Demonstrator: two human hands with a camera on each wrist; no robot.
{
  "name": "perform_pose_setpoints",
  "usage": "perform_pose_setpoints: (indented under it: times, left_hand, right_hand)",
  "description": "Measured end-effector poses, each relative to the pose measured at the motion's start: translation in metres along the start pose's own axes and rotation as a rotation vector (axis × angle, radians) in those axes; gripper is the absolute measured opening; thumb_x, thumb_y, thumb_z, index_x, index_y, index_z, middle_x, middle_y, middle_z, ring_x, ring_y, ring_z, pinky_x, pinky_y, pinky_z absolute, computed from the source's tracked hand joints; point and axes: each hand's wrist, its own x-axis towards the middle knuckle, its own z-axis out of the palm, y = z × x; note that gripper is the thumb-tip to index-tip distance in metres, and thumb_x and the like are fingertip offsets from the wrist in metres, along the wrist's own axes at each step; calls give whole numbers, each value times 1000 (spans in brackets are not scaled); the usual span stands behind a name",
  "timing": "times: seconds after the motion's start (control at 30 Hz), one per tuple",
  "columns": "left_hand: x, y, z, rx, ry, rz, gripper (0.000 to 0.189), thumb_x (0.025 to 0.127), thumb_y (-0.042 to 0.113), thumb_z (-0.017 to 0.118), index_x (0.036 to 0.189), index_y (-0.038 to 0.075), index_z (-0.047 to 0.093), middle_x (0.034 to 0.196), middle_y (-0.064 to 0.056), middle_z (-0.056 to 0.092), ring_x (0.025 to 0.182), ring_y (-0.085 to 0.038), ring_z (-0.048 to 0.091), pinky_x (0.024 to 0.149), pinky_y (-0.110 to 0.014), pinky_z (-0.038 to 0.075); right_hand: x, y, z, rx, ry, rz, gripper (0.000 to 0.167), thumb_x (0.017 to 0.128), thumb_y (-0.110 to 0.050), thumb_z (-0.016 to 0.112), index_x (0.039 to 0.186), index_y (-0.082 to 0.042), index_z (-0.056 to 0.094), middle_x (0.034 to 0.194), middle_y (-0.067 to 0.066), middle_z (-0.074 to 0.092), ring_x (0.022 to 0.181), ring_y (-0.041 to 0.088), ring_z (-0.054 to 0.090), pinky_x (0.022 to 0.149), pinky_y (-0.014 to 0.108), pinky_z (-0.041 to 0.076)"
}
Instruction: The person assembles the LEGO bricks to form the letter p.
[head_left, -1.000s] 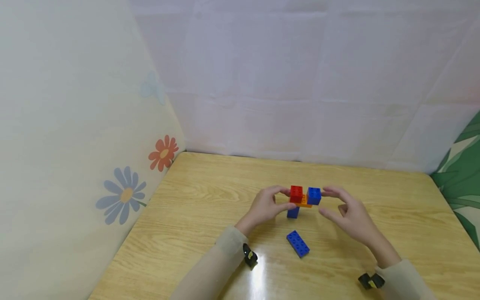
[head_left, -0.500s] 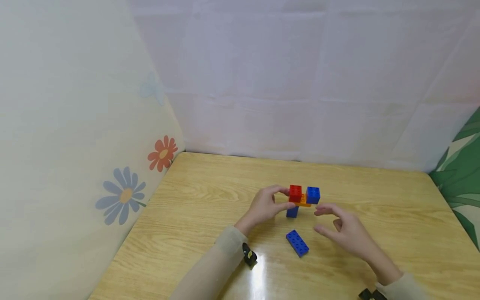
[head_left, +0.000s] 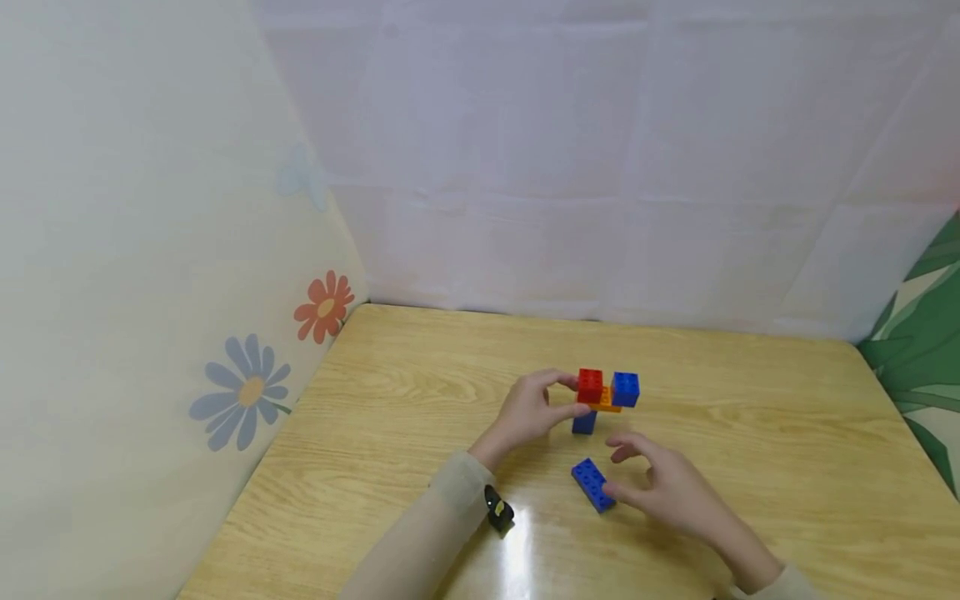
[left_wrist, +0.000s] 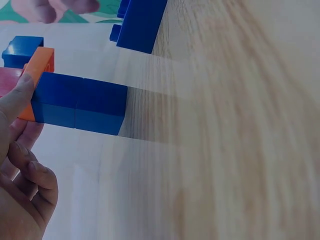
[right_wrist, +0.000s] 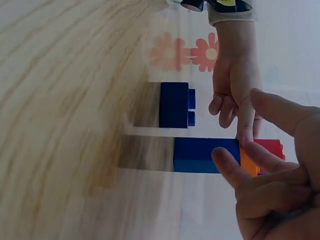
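Observation:
My left hand pinches a small brick build between thumb and fingers, at its orange piece and red brick. On the orange piece, to the right of the red one, sits a square blue brick. Beneath is a column of two stacked blue bricks, upright on the table. Nearer to me lies a loose blue brick, studs up. My right hand hovers over its right side, fingers spread and holding nothing. Its thumb overlaps the loose brick in the head view; contact cannot be told.
The wood-grain table runs back to a pale cloth wall. A flower-printed panel closes off the left side. Green leaf prints show at the right.
My right hand has come away from the upper blue brick and moved down and left to the loose blue brick. My left hand keeps its pinch on the build.

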Motion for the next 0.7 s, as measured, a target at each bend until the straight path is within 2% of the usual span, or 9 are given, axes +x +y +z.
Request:
perform_pose_setpoints:
  times: [0.23, 0.37, 0.53, 0.7]
  left_hand:
    - [0, -1, 1, -7, 4, 7, 39, 89, 41, 83, 120, 18, 75, 113, 11, 72, 58, -9, 44, 52, -23, 37]
    - [0, 0, 0, -10, 6, 5, 40, 89, 42, 83, 120, 19, 75, 113, 11, 72, 57, -9, 44, 52, -24, 36]
    - [0, 1, 0, -23, 2, -6, 40, 89, 41, 83, 121, 19, 74, 113, 11, 72, 59, -10, 45, 52, -24, 37]
    - [-1, 0, 0, -26, -1, -14, 40, 89, 41, 83, 121, 19, 74, 113, 11, 71, 58, -10, 44, 52, -24, 37]
  right_hand:
    - [1, -3, 12, -20, -44, 97, 59, 86, -40, 86, 135, -17, 63, 106, -6, 70, 103, 22, 65, 89, 56, 52]
    - [2, -5, 18, -47, -71, 137, 62, 84, -41, 88, 136, -18, 62, 100, -9, 68, 97, 16, 63, 89, 54, 53]
    - [4, -6, 25, -73, -102, 133, 67, 83, -39, 88, 138, -14, 61, 99, -5, 66, 88, 13, 61, 80, 44, 54]
    - [5, -6, 28, -92, -133, 114, 70, 83, -37, 88, 140, -9, 59, 106, 0, 68, 92, 14, 62, 81, 44, 55]
